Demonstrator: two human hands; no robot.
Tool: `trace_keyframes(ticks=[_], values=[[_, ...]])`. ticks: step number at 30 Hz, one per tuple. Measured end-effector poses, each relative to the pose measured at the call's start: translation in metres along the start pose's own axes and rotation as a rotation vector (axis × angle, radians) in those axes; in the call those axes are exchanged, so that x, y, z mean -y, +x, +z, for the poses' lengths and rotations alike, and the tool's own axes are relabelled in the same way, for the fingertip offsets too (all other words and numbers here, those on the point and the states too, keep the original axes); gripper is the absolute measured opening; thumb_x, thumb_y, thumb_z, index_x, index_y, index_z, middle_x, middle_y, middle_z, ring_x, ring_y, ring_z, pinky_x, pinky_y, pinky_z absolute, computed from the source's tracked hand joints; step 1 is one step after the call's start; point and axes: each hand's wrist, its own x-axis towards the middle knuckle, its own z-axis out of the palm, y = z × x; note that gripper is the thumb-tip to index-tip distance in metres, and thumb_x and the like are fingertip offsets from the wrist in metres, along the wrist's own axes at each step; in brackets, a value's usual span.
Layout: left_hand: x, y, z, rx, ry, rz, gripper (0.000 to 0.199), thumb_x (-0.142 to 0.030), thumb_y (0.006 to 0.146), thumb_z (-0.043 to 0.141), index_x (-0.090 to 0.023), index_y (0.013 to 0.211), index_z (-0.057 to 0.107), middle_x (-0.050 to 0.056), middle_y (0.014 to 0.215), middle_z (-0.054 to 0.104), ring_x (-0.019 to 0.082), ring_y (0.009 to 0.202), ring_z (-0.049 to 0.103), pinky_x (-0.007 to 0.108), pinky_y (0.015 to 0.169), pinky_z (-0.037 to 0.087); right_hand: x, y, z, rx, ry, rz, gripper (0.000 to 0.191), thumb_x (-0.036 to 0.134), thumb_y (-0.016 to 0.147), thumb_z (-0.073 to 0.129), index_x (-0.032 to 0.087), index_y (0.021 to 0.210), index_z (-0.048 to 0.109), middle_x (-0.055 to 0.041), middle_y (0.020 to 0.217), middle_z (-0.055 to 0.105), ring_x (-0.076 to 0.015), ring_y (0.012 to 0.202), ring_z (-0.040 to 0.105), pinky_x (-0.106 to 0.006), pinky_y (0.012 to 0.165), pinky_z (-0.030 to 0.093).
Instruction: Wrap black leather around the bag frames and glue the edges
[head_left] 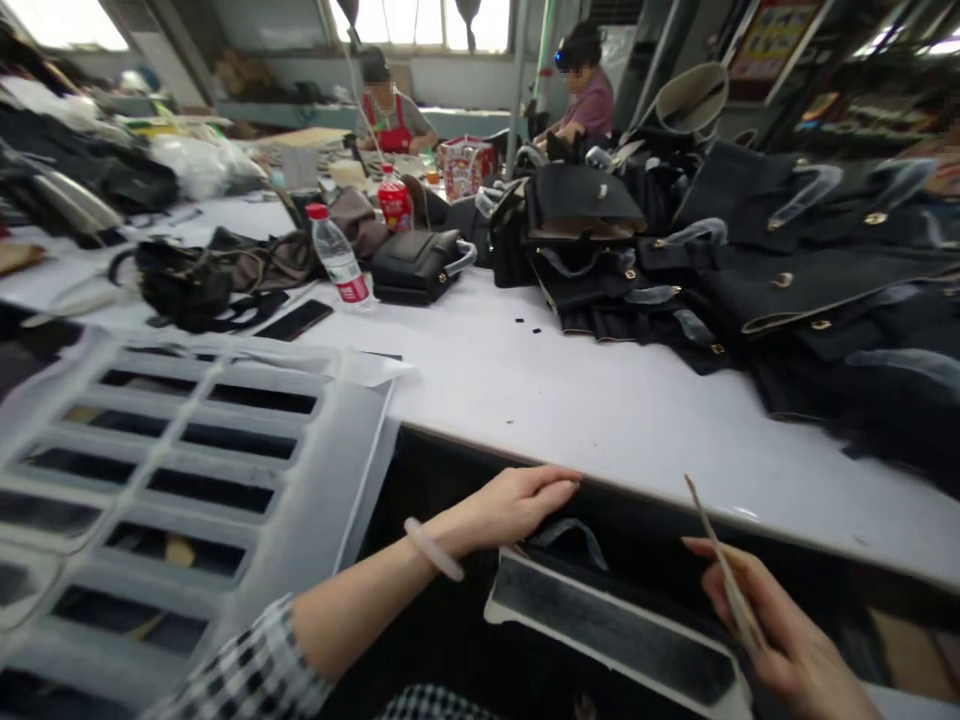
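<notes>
My left hand (521,503) lies over the upper left end of a black bag piece (615,620), close to the table's front edge, its fingers together and pointing right. Whether it grips anything is hidden. The bag piece has a pale rim and a clear-wrapped handle (574,535), and sits low in front of me, below the table edge. In my right hand (776,620) is a thin, pale stick-like tool (726,570), held between thumb and fingers with its tip pointing up and left, above the right end of the bag piece.
Black bags (750,250) are heaped on the right of the white table (480,370). A water bottle (339,258), a phone (295,320) and a small black bag (416,266) stand or lie mid-table. A slatted grey rack (161,425) is at left. Two people (390,120) work beyond.
</notes>
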Motion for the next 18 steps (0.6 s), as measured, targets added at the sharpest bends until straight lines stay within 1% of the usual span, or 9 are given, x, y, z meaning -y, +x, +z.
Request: trace_keyframes(ticks=[1, 2, 3, 5, 7, 9, 12, 15, 18], values=[[0.011, -0.02, -0.006, -0.125, -0.114, -0.034, 0.044, -0.045, 0.098, 0.042, -0.019, 0.126, 0.063, 0.006, 0.13, 0.066, 0.021, 0.122, 0.058, 0.031, 0.108, 0.04, 0.0, 0.007, -0.004, 0.091, -0.024, -0.017, 0.098, 0.091, 0.052, 0.06, 0.032, 0.13, 0.057, -0.0065, 0.112, 0.068, -0.0353, 0.104, 0.062, -0.035, 0.081, 0.051], [0.024, -0.039, -0.007, -0.232, -0.207, -0.089, 0.043, -0.045, 0.097, 0.044, -0.018, 0.123, 0.065, 0.007, 0.128, 0.067, 0.021, 0.121, 0.058, 0.032, 0.108, 0.04, 0.002, 0.015, -0.004, 0.165, -0.049, -0.032, 0.096, 0.093, 0.055, 0.055, 0.032, 0.129, 0.058, -0.0064, 0.114, 0.069, -0.0352, 0.103, 0.063, -0.035, 0.08, 0.052], [0.036, -0.057, -0.004, -0.319, -0.281, -0.148, 0.041, -0.044, 0.096, 0.047, -0.017, 0.121, 0.066, 0.007, 0.125, 0.069, 0.021, 0.12, 0.059, 0.033, 0.108, 0.04, 0.006, 0.023, 0.0, 0.211, -0.088, -0.04, 0.085, 0.091, 0.062, 0.05, 0.031, 0.121, 0.063, -0.0061, 0.108, 0.071, -0.0325, 0.096, 0.066, -0.035, 0.075, 0.052], [0.058, -0.083, 0.014, -0.344, -0.422, -0.237, 0.041, -0.047, 0.095, 0.05, -0.019, 0.121, 0.066, 0.006, 0.124, 0.069, 0.022, 0.119, 0.06, 0.035, 0.108, 0.04, 0.019, 0.039, 0.018, 0.244, -0.256, -0.064, 0.063, 0.083, 0.079, 0.04, 0.027, 0.089, 0.068, -0.0047, 0.082, 0.07, -0.025, 0.071, 0.064, -0.033, 0.061, 0.048], [0.074, -0.095, 0.035, -0.338, -0.507, -0.247, 0.044, -0.049, 0.093, 0.054, -0.02, 0.124, 0.065, 0.005, 0.124, 0.069, 0.023, 0.117, 0.061, 0.036, 0.106, 0.042, 0.034, 0.054, 0.043, 0.237, -0.508, -0.163, 0.06, 0.074, 0.088, 0.033, 0.025, 0.065, 0.059, -0.003, 0.063, 0.061, -0.0213, 0.059, 0.057, -0.034, 0.058, 0.042], [0.083, -0.097, 0.051, -0.358, -0.52, -0.227, 0.045, -0.05, 0.092, 0.056, -0.021, 0.125, 0.065, 0.006, 0.124, 0.069, 0.024, 0.117, 0.061, 0.036, 0.105, 0.043, 0.043, 0.068, 0.069, 0.256, -0.726, -0.32, 0.059, 0.069, 0.091, 0.031, 0.025, 0.06, 0.053, -0.0026, 0.061, 0.059, -0.0216, 0.062, 0.056, -0.035, 0.063, 0.039], [0.089, -0.093, 0.058, -0.374, -0.551, -0.224, 0.045, -0.051, 0.09, 0.059, -0.019, 0.121, 0.068, 0.008, 0.122, 0.069, 0.026, 0.116, 0.06, 0.038, 0.105, 0.042, 0.042, 0.084, 0.096, 0.348, -0.838, -0.438, 0.056, 0.059, 0.098, 0.027, 0.024, 0.063, 0.053, -0.0008, 0.062, 0.06, -0.0197, 0.062, 0.058, -0.034, 0.062, 0.036], [0.094, -0.085, 0.057, -0.344, -0.725, -0.259, 0.051, -0.056, 0.09, 0.055, -0.017, 0.119, 0.067, 0.01, 0.122, 0.068, 0.027, 0.115, 0.06, 0.04, 0.102, 0.043, 0.034, 0.09, 0.109, 0.416, -0.849, -0.474, 0.053, 0.052, 0.101, 0.028, 0.024, 0.064, 0.054, 0.0007, 0.061, 0.061, -0.0173, 0.058, 0.058, -0.032, 0.059, 0.034], [0.105, -0.072, 0.06, -0.33, -0.818, -0.358, 0.062, -0.067, 0.091, 0.041, -0.017, 0.123, 0.061, 0.011, 0.128, 0.064, 0.027, 0.12, 0.057, 0.041, 0.103, 0.042, 0.031, 0.088, 0.114, 0.428, -0.884, -0.544, 0.049, 0.05, 0.1, 0.032, 0.024, 0.067, 0.054, -0.002, 0.066, 0.061, -0.0216, 0.065, 0.056, -0.036, 0.066, 0.032]])
